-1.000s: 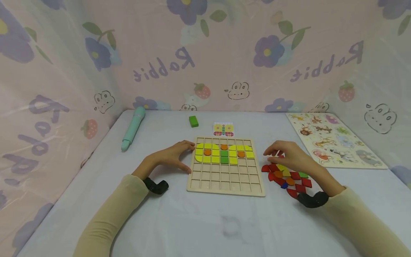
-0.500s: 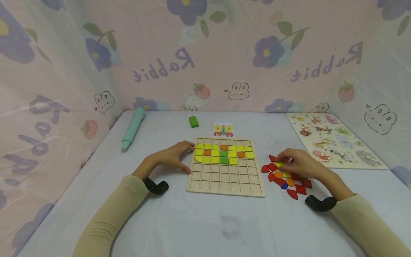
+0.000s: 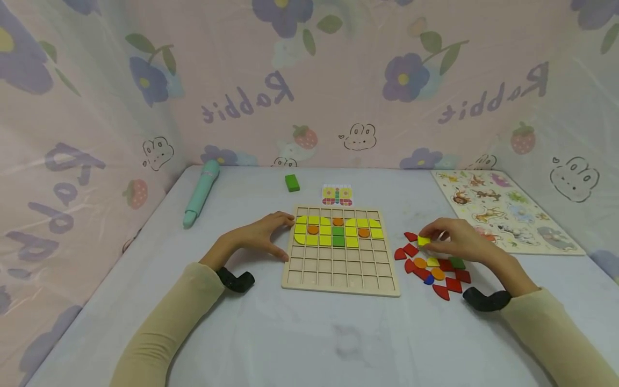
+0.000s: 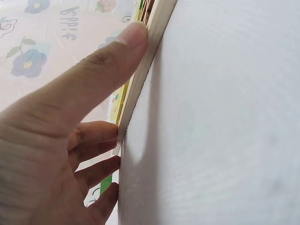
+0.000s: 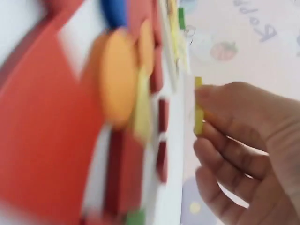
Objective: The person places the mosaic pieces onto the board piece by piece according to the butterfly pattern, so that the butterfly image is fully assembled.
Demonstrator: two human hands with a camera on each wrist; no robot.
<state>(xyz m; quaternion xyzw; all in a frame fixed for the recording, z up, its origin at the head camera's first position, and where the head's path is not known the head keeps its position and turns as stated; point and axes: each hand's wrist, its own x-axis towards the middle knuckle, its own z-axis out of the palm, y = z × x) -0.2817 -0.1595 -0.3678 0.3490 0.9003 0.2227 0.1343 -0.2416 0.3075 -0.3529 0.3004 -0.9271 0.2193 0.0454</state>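
Note:
My right hand [image 3: 454, 240] pinches a yellow square tile [image 3: 423, 241] between thumb and fingers, above the loose tiles right of the board. In the right wrist view the yellow tile [image 5: 198, 105] shows edge-on, clear of the table. My left hand [image 3: 263, 234] rests at the left edge of the wooden grid board [image 3: 338, 279], thumb and fingertips touching its side, as the left wrist view shows. Yellow, orange and green tiles fill part of the board's upper rows; the lower rows are bare wood. Behind the board lies a small picture card [image 3: 337, 195] with a butterfly pattern.
Loose red tiles [image 3: 453, 285], with some orange, yellow, green and blue ones, lie right of the board. A green block [image 3: 292, 183] stands behind it. A teal stick-shaped object [image 3: 201, 193] is at the back left, an animal puzzle board [image 3: 505, 212] at the back right.
My right hand went from beside the board rightward to the loose tiles, and now holds a yellow tile lifted from among them. My left hand has stayed at the board's edge.

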